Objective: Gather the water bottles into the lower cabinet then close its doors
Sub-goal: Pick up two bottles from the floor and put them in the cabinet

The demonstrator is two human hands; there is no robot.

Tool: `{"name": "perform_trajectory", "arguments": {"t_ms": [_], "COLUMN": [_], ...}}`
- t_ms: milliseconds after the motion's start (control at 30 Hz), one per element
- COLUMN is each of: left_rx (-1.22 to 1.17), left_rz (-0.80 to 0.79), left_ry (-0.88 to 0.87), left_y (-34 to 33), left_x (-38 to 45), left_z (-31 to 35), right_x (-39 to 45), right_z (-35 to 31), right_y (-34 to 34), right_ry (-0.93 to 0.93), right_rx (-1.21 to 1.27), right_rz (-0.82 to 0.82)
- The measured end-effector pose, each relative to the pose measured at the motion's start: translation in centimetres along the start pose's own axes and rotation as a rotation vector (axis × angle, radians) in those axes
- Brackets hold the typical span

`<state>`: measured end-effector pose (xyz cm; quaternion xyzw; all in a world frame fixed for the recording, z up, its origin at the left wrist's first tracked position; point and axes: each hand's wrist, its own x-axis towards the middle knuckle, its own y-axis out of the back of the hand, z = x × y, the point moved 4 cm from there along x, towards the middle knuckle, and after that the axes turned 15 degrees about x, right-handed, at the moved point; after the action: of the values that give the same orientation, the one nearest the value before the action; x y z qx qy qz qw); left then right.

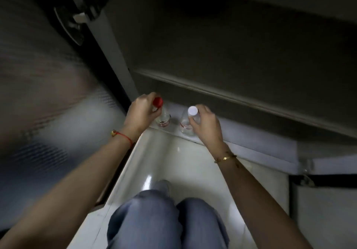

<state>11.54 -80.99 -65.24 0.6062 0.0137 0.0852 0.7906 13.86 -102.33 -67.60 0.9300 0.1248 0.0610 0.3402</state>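
Observation:
Two clear water bottles stand upright at the front edge of the lower cabinet's floor point(251, 134). The red-capped bottle point(164, 116) is on the left, and my left hand point(142, 112) grips it around the neck just below the cap. The white-capped bottle point(186, 122) stands a little to its right, with my right hand point(207, 124) closed on its neck and shoulder. A shelf point(212, 92) runs across the dark cabinet interior above both bottles.
The open left cabinet door point(48, 94), with frosted ribbed glass and a hinge point(83, 16) near its top, stands close on my left. The right door point(318, 210) hangs open at lower right. My knees in jeans point(166, 223) rest over the glossy white floor point(173, 161).

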Motion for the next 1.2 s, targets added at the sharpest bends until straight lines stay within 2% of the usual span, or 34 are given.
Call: {"name": "perform_trajectory", "arguments": {"t_ms": [200,500,1033,1200], "left_rx": [-0.050,-0.027,0.034,0.123], "left_rz": [0.055,0.076,0.059,0.135], "left_ry": [0.026,0.001,-0.068,-0.145], "left_y": [-5.8,-8.8,-8.1,-6.2], "left_x": [3.4,7.2,7.2,3.9], "left_z": [-4.1,-6.6,-6.1,-5.5], "right_x": [4.9,9.1,9.5,6.6], "right_z": [2.3,1.7,0.8,1.5], "right_y": [-5.7,-9.1,-9.8,-7.7], "right_ry": [0.071,0.104,0.027,0.067], "right_rx": [-0.037,-0.059,-0.060,-0.108], "right_rz": [0.003,-0.037,-0.076,-0.037]}}
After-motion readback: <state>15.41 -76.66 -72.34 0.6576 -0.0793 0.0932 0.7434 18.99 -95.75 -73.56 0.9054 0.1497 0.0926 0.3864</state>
